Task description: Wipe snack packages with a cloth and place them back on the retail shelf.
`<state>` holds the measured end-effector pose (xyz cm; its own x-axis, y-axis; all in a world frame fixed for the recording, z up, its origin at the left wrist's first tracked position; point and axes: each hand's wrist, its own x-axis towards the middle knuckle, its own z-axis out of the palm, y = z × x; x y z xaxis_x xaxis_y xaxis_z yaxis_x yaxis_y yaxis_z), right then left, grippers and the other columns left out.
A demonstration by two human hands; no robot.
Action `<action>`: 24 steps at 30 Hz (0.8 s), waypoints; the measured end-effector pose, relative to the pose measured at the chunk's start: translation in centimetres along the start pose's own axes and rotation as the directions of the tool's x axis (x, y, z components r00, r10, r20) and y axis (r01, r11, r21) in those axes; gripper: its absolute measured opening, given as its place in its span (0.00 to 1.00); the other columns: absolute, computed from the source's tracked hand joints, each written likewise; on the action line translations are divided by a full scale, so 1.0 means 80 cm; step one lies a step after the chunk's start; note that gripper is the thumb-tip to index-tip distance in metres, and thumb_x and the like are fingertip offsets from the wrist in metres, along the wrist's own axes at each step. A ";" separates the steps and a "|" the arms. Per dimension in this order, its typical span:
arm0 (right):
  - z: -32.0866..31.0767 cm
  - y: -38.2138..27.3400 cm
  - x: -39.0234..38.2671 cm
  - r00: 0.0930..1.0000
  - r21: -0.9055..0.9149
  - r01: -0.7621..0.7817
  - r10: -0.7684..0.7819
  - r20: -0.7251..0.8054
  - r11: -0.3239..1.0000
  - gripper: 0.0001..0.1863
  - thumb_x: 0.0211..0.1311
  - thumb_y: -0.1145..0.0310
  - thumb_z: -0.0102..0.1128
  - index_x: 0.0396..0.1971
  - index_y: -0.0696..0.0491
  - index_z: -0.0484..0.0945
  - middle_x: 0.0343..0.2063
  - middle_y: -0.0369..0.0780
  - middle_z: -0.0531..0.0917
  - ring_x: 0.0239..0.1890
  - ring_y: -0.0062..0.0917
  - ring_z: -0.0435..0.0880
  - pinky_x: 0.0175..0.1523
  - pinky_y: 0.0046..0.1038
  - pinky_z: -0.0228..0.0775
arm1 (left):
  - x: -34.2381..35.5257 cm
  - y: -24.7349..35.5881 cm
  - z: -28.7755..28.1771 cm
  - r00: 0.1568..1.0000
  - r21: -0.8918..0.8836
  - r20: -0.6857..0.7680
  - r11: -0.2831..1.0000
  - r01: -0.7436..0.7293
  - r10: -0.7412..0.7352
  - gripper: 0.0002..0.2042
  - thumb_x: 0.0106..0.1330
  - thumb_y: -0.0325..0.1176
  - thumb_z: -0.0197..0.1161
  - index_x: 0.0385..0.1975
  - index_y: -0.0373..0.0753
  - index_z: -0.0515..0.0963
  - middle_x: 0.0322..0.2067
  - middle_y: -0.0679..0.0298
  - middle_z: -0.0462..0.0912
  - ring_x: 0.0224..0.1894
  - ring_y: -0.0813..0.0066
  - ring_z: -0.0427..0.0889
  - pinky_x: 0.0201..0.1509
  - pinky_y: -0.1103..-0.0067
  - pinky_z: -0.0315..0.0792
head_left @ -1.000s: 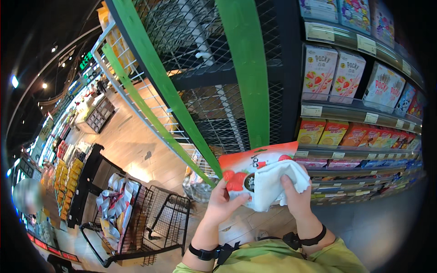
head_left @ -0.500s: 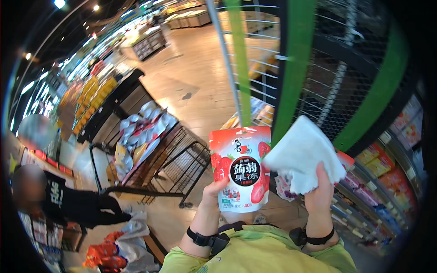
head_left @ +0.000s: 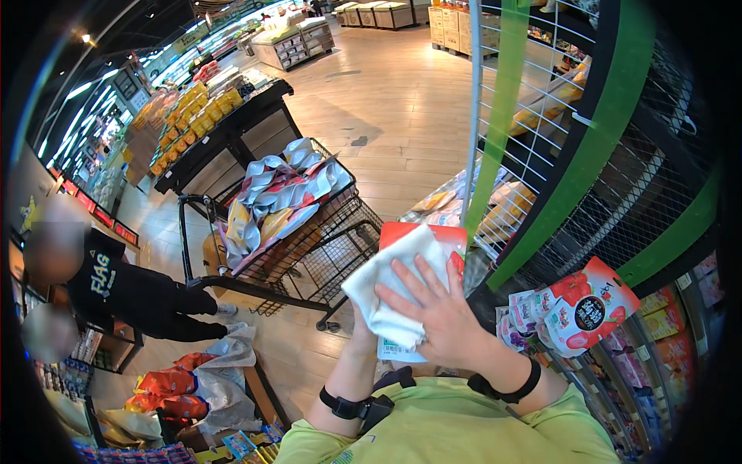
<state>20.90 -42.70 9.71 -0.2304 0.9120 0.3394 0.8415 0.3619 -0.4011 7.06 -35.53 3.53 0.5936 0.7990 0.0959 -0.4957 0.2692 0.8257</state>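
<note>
Upright in front of me is a red and white jelly pouch (head_left: 444,236), its front mostly hidden by a folded white cloth (head_left: 371,271). My left hand (head_left: 362,332) grips the pouch at its lower left side; its fingers are largely covered by the cloth and pouch. Flat on the cloth lies my right hand (head_left: 433,309), fingers spread, pressing it against the pouch's face. A matching strawberry jelly pouch (head_left: 587,308) rests to the right by the shelf, beside smaller packs (head_left: 519,319).
A shopping cart (head_left: 309,251) heaped with silvery packages stands ahead to the left. Wire rack panels with green strips (head_left: 568,166) rise on the right above product shelves (head_left: 641,371). A person in black (head_left: 131,290) is at the left, near orange bags (head_left: 170,387).
The cloth has come over from the right onto the pouch's front, and my right hand has gone from gripping it to lying flat. The view has turned, showing another pouch at right.
</note>
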 end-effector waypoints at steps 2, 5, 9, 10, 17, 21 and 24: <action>0.004 0.012 0.022 0.998 -0.004 -0.013 0.013 -0.060 1.000 0.35 0.48 0.61 0.60 0.61 0.39 0.63 0.66 0.40 0.55 0.67 0.43 0.52 0.65 0.58 0.36 | -0.008 0.006 -0.005 0.993 -0.164 0.069 0.981 0.106 -0.096 0.40 0.63 0.65 0.38 0.66 0.39 0.47 0.64 0.55 0.56 0.64 0.60 0.60 0.64 0.64 0.60; 0.007 0.044 0.035 0.985 0.047 -0.140 0.144 -0.097 0.989 0.30 0.56 0.61 0.54 0.61 0.40 0.62 0.65 0.41 0.57 0.67 0.43 0.53 0.66 0.57 0.35 | -0.012 0.010 -0.018 0.935 -0.383 0.296 0.872 0.305 -0.198 0.34 0.66 0.57 0.43 0.63 0.34 0.54 0.57 0.52 0.67 0.57 0.58 0.70 0.60 0.64 0.66; 0.017 0.100 0.032 0.870 0.886 -0.243 0.493 0.019 0.395 0.25 0.66 0.65 0.43 0.61 0.57 0.59 0.62 0.49 0.61 0.65 0.37 0.59 0.68 0.39 0.43 | -0.016 0.022 -0.030 0.949 -0.451 0.247 0.844 0.292 -0.196 0.33 0.66 0.55 0.44 0.63 0.35 0.53 0.59 0.52 0.65 0.58 0.58 0.70 0.60 0.63 0.66; 0.016 0.087 0.033 0.880 0.883 -0.229 0.475 0.009 0.409 0.25 0.66 0.65 0.43 0.61 0.57 0.59 0.62 0.49 0.61 0.65 0.37 0.59 0.68 0.39 0.43 | -0.016 0.025 -0.034 0.972 -0.421 0.110 0.876 0.235 -0.207 0.33 0.66 0.54 0.45 0.63 0.35 0.53 0.59 0.52 0.64 0.58 0.58 0.70 0.60 0.63 0.66; 0.036 -0.030 -0.005 0.980 -0.045 0.107 -0.097 0.174 0.993 0.36 0.47 0.60 0.60 0.61 0.39 0.63 0.66 0.39 0.55 0.68 0.41 0.50 0.66 0.56 0.34 | 0.017 0.018 -0.044 0.954 -0.745 0.279 0.603 0.284 -0.105 0.35 0.66 0.60 0.37 0.63 0.36 0.53 0.60 0.50 0.62 0.60 0.54 0.66 0.62 0.61 0.63; 0.035 0.008 0.025 0.999 0.054 -0.044 0.043 0.032 0.998 0.35 0.49 0.62 0.59 0.62 0.42 0.62 0.66 0.42 0.54 0.68 0.46 0.48 0.66 0.55 0.34 | 0.015 0.028 -0.046 0.982 -0.574 0.105 0.796 0.190 -0.158 0.31 0.69 0.54 0.36 0.63 0.37 0.54 0.59 0.53 0.64 0.59 0.58 0.68 0.62 0.64 0.63; 0.057 0.060 0.037 0.908 0.475 -0.249 0.374 -0.189 0.844 0.28 0.62 0.62 0.49 0.62 0.51 0.60 0.63 0.41 0.60 0.65 0.40 0.57 0.66 0.44 0.46 | 0.018 0.019 -0.052 0.979 -0.591 0.128 0.781 0.202 -0.157 0.27 0.71 0.50 0.37 0.62 0.38 0.56 0.58 0.55 0.67 0.57 0.60 0.70 0.60 0.65 0.65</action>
<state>22.02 -37.38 4.88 0.1984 0.9267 0.3192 0.5359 0.1701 -0.8270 4.49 -31.75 2.58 0.7403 0.6713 0.0358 -0.6417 0.6898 0.3352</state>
